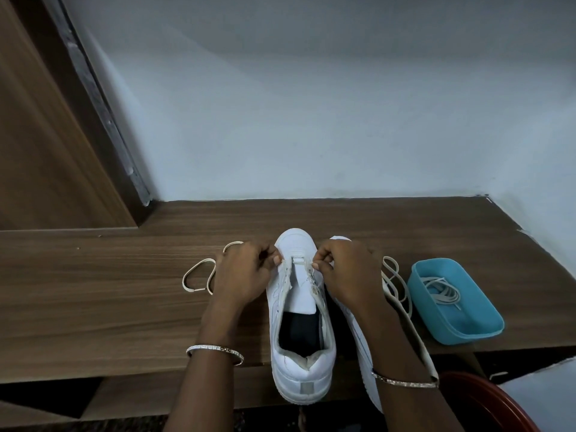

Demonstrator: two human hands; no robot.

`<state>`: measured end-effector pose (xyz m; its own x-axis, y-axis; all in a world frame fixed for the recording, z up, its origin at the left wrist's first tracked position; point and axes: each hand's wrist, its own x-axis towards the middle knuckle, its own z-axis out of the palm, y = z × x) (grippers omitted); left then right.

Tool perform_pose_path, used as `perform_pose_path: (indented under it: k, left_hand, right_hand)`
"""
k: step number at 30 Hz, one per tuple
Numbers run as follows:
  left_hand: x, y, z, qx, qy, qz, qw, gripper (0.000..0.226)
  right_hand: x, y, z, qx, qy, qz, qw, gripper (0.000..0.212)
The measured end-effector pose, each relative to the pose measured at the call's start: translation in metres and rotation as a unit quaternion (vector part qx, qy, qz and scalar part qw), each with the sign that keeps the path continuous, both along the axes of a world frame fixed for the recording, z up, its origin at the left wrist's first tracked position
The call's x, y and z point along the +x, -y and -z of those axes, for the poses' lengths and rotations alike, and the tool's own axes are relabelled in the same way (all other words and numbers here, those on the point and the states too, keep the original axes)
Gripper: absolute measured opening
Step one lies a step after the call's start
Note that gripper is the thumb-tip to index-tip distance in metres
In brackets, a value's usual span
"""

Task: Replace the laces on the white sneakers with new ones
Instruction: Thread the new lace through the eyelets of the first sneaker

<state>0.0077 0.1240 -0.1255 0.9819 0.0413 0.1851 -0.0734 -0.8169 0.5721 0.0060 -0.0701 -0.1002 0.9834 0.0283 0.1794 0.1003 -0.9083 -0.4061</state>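
Since the worktop [109,291] carries the white sneaker [304,369] at its middle, heel at the near edge, with the blue tray [486,325] to its right, the shoe needs to stay steady while lacing starts at the far eyelets. The left hand [246,269] and right hand [346,269], apart across the tongue, each pinch the cream lace [424,353]; pulling both sides even and flat before crossing seems best.

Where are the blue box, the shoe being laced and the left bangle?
blue box [473,335]: head view, its near wall.
shoe being laced [304,372]: head view, its heel.
left bangle [215,347]: head view, the band's top.
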Motion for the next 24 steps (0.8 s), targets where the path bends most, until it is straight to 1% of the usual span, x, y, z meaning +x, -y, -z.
perform_pose_path:
  k: [4, 7, 10, 13, 15, 17, 19, 21, 24]
  left_hand:
    - [0.002, 0.002, 0.004, -0.038, -0.036, 0.011, 0.999, 0.019]
    - [0.004, -0.001, 0.007, -0.076, -0.037, 0.022, 0.996, 0.026]
    - [0.004, -0.004, 0.007, -0.074, -0.048, 0.022, 0.996, 0.030]
    - [0.003, -0.005, 0.008, -0.061, -0.058, 0.013, 0.996, 0.032]
    - [0.004, -0.006, 0.007, -0.054, -0.040, -0.002, 0.998, 0.026]
    - [0.005, -0.007, 0.002, -0.061, 0.009, -0.003, 0.998, 0.019]
    - [0.004, -0.001, -0.007, -0.080, 0.051, 0.026, 0.995, 0.018]
    - [0.002, 0.013, -0.016, -0.081, 0.055, 0.066, 0.993, 0.018]
    - [0.002, 0.035, -0.019, -0.062, 0.034, 0.103, 0.992, 0.034]
  right_hand:
    - [-0.002, -0.006, -0.001, -0.017, 0.006, 0.012, 1.000, 0.007]
    - [0.000, -0.003, -0.002, 0.034, -0.031, -0.009, 0.999, 0.010]
    - [0.004, 0.006, -0.006, 0.071, -0.040, -0.011, 0.997, 0.015]
    - [0.004, 0.011, -0.011, 0.053, -0.028, 0.017, 0.998, 0.021]
    - [0.005, 0.013, -0.012, 0.058, -0.020, 0.015, 0.998, 0.019]
    - [0.005, 0.014, -0.013, 0.113, -0.025, -0.007, 0.993, 0.012]
    - [0.004, 0.017, -0.018, 0.218, -0.046, -0.042, 0.974, 0.010]
    - [0.001, 0.018, -0.025, 0.304, -0.066, -0.080, 0.947, 0.011]
    - [-0.003, 0.020, -0.030, 0.349, -0.077, -0.110, 0.927, 0.011]
